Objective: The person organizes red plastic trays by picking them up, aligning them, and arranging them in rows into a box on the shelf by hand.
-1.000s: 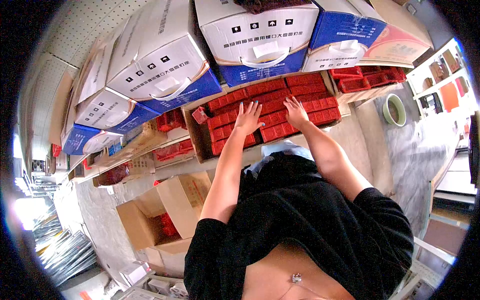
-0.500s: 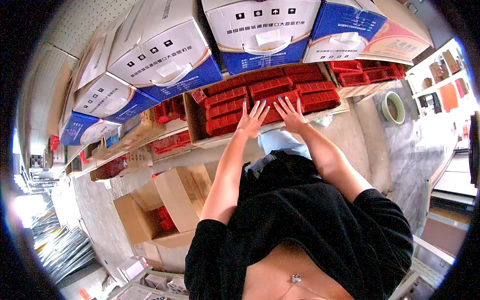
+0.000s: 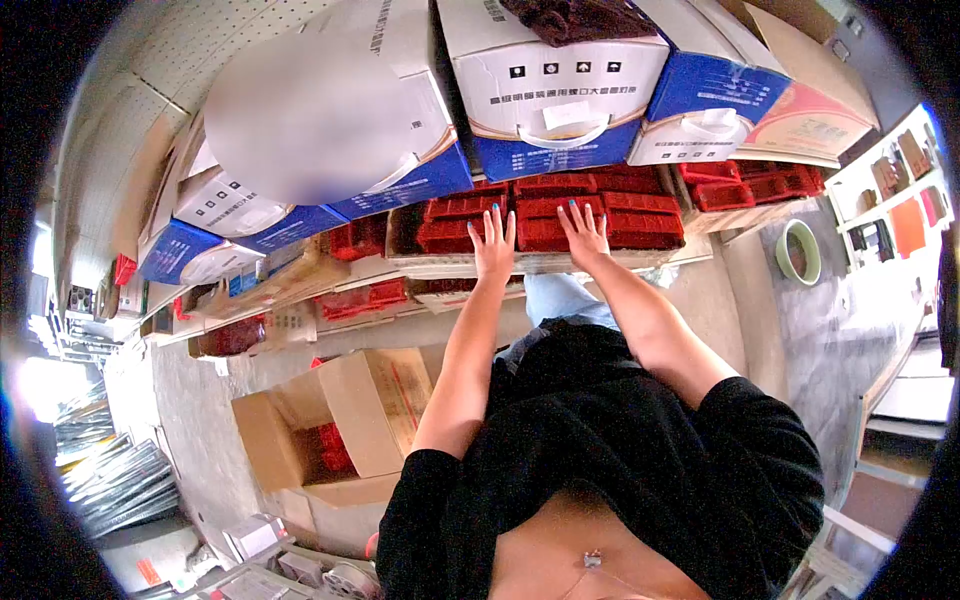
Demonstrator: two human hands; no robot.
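Note:
Both of my hands lie over the front of an open carton filled with rows of red rectangular packs. My left hand, fingers stretched upward, rests at the front rim against the packs. My right hand is beside it, also flat with fingers spread, touching the packs or the rim. Neither hand holds anything. The carton sits on a shelf below large white-and-blue boxes, which overhang and hide its back part.
More red packs fill a neighbouring carton on the right. An open cardboard box with red contents stands on the floor at left. A green bucket stands on the right. Long metallic strips lie at lower left. A dark cloth tops the upper boxes.
The carton of red packs has slid deeper beneath the upper boxes, with my hands at its front. My view has shifted slightly, and a blurred patch now covers an upper-left box.

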